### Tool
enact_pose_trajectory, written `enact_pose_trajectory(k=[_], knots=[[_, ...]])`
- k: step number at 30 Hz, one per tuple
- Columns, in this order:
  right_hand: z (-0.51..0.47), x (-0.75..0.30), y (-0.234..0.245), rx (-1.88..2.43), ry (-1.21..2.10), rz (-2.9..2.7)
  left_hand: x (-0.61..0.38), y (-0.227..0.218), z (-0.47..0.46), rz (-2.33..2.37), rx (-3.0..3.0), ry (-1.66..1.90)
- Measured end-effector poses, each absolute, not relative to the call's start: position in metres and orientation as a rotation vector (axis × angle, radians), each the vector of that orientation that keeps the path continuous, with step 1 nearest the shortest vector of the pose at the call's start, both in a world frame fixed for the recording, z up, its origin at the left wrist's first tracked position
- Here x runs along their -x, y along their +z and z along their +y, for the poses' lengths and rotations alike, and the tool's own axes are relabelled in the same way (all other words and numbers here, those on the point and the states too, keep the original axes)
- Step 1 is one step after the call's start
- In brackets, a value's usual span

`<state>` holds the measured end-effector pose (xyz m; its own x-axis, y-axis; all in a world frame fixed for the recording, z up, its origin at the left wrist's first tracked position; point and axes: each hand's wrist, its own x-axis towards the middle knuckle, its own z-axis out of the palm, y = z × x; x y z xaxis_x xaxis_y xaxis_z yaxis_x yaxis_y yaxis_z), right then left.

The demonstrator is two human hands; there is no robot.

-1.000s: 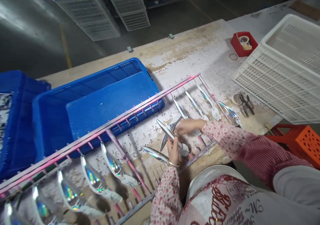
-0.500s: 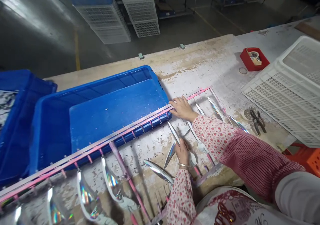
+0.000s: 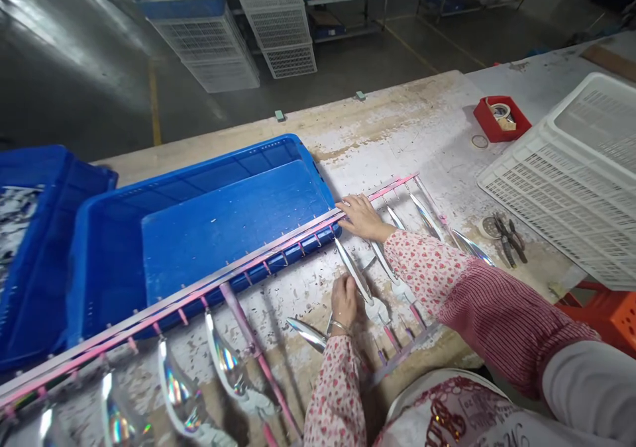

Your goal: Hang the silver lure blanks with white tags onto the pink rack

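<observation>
A long pink metal rack (image 3: 258, 256) lies slantwise across the worn table, with shiny holographic fish-shaped lures (image 3: 175, 394) hung from its pins. My right hand (image 3: 362, 216) lies flat on the rack's top bar beside the blue tray's corner, fingers spread and holding nothing. My left hand (image 3: 344, 301), lower down, grips a slim silver lure (image 3: 354, 271) whose tip points up at the bar. More lures (image 3: 428, 216) hang to the right of my right hand, partly hidden by my sleeve.
A blue tray (image 3: 114, 261) lies behind the rack, a blue crate (image 3: 30, 248) to its left. At right stands a white basket (image 3: 571, 169), with a red box (image 3: 517, 121) of tape behind it, pliers (image 3: 507, 238) in front, and an orange crate (image 3: 611, 314) below the table edge.
My right hand left the lure near my left hand and moved up onto the rack's top bar. My left hand slid slightly down with the lure. The view tilted up.
</observation>
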<state>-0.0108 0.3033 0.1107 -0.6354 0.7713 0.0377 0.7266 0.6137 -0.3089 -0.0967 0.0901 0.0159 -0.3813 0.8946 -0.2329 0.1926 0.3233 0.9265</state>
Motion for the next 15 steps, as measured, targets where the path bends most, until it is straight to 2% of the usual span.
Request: enact_pose_trajectory(k=[3,6,11,15], knots=[[0.279,-0.006,0.117,1.191,0.442,-2.511,0.113,0.004,0.072,2.083,-1.169,0.820],[0.239,-0.026,0.119,1.057,0.575,-2.420,0.117,-0.002,0.058,2.144,-1.311,0.466],[0.178,-0.044,0.118,0.798,0.742,-2.509,0.137,0.033,0.038,2.399,-1.144,0.509],[0.152,-0.032,0.127,0.630,0.672,-2.638,0.172,0.074,-0.013,2.630,-1.258,0.636]])
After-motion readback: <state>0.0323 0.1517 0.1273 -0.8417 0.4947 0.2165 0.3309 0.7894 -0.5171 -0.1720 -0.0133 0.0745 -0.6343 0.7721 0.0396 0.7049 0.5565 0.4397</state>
